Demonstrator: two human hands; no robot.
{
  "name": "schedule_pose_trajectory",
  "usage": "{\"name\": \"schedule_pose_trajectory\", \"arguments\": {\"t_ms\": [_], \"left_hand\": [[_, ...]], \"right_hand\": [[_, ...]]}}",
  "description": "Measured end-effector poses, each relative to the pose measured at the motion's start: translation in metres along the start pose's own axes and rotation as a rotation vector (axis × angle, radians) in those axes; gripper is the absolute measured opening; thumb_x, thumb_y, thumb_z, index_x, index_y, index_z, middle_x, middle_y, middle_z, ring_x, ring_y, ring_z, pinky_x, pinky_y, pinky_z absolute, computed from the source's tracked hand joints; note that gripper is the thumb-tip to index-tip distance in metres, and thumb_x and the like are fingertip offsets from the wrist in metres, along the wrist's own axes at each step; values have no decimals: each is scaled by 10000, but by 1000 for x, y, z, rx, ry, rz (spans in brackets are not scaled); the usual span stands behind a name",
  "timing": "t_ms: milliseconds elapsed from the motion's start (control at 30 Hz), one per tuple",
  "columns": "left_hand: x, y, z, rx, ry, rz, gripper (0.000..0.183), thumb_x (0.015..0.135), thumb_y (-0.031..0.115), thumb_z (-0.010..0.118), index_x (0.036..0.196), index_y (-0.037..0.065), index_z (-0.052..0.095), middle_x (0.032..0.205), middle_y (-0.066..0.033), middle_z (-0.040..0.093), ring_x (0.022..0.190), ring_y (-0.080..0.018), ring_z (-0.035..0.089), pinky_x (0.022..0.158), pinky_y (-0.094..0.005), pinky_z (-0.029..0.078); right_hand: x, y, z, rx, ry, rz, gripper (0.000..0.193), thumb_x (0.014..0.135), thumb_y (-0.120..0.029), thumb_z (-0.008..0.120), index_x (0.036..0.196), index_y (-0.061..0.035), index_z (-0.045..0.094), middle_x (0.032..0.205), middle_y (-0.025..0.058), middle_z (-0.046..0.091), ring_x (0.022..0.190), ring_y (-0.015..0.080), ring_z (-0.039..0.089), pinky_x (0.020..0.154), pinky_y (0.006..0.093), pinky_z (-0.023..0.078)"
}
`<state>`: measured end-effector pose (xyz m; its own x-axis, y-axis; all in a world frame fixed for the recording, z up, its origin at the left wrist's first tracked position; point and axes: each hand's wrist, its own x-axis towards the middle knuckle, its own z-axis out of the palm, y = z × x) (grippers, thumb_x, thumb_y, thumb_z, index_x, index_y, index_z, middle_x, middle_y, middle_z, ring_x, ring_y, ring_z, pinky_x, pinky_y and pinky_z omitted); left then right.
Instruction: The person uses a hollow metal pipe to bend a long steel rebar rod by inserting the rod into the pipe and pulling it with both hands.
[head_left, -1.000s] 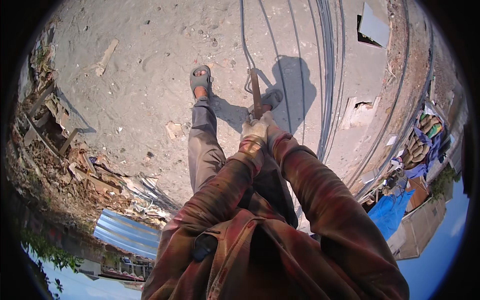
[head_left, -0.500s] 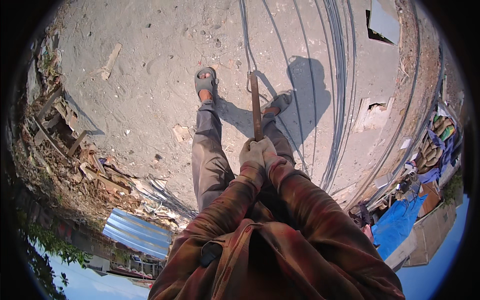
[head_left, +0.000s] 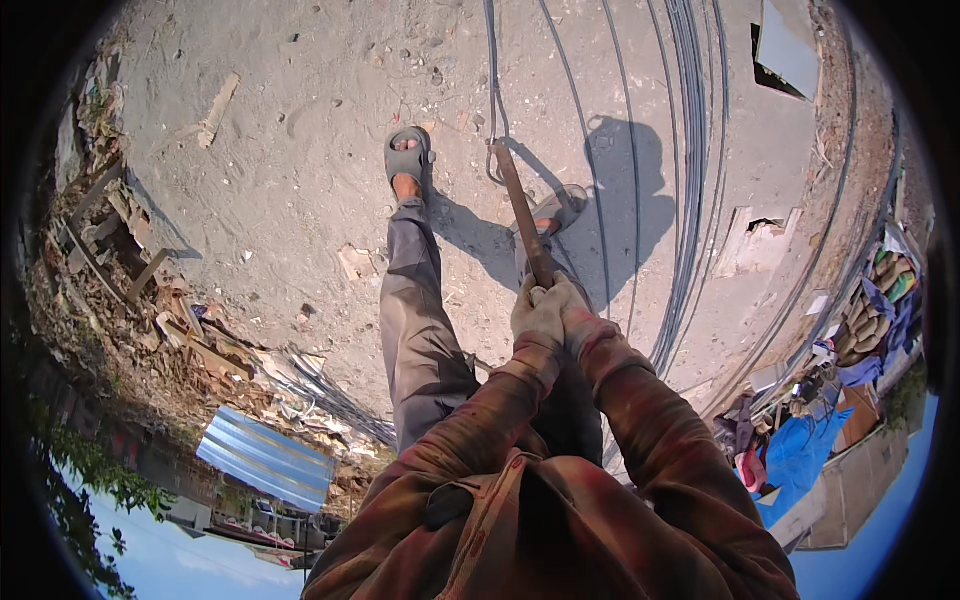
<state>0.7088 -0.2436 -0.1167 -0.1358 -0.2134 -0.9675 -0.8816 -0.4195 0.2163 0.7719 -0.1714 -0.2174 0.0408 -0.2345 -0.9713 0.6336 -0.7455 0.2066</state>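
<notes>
My left hand [head_left: 538, 314] and my right hand [head_left: 570, 308], both in pale work gloves, are wrapped side by side round the near end of a rusty metal bar [head_left: 522, 215]. The bar slants away from me, up and a little left, over my right foot. Its far end meets a thin grey steel rod [head_left: 493, 75], which is bent into a hook there. Whether the rod goes into the bar's end or only touches it, I cannot tell. Both forearms are in reddish-brown checked sleeves.
Long steel rods [head_left: 690, 150] lie in a bundle to the right, with single ones beside it. Broken holes [head_left: 765, 225] mark the concrete. Rubble and wood scraps [head_left: 150, 280] line the left, near a blue corrugated sheet [head_left: 265, 458]. A blue tarp [head_left: 800, 455] lies at the right.
My hands have moved right and slightly nearer to me with the bar. The bar now leans more to the left at its far end.
</notes>
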Motion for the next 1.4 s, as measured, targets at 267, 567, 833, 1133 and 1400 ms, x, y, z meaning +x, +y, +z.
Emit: {"name": "schedule_pose_trajectory", "arguments": {"t_ms": [267,567,833,1133,1400], "left_hand": [[39,12,-63,98,40,56,513,743,182,712,1176,6,499,964,-79,591,810,-167,578,726,-282,477],[49,-7,-106,-374,223,-2,219,801,219,674,810,2,643,723,-38,605,635,-132,547,607,-263,454],[34,-6,-80,-301,250,141,282,808,281,652,748,6,641,672,-6,587,594,-100,503,566,-237,401],[23,-98,-8,-367,207,152,256,843,199,585,978,-13,632,908,-59,631,831,-146,568,769,-285,462],[23,-110,-24,-444,102,114,317,864,180,543,1104,-24,582,1031,-94,616,940,-173,563,848,-302,448]], "right_hand": [[17,47,62,-107,116,10,230,910,-245,407,978,-71,541,799,70,565,730,226,557,635,351,456],[-18,78,100,-1171,425,-343,523,684,-312,703,1054,-16,481,898,218,629,879,372,625,710,422,473],[24,73,61,-1019,366,-443,447,684,-235,712,995,32,532,806,174,633,751,277,646,622,391,479],[5,5,-44,-1061,-71,-414,231,824,-144,586,1026,-53,520,835,72,608,790,170,596,680,299,480],[-5,16,-41,-1390,166,-418,318,797,-207,603,1047,-45,490,885,129,618,842,232,609,708,357,482]]}}
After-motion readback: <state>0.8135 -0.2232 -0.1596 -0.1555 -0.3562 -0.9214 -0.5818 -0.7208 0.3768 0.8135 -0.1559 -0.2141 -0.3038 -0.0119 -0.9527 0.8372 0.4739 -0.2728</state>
